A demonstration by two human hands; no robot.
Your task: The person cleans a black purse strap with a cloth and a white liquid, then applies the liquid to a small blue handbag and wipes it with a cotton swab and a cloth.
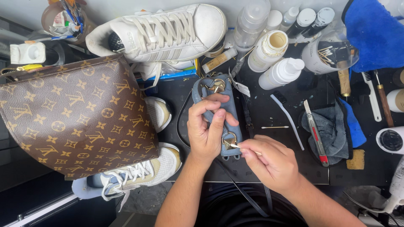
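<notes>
A dark mat covers my crowded table, with bottles and brushes beyond my fingers and a brown patterned bag off to their left. My left hand is closed around a small blue-grey leather pouch, thumb pressed near its brass clasp. My right hand pinches a cotton swab, its tip touching that clasp. The pouch looks light, soft and bendable, so gripping its sides seems safest; the swab is flimsy.
</notes>
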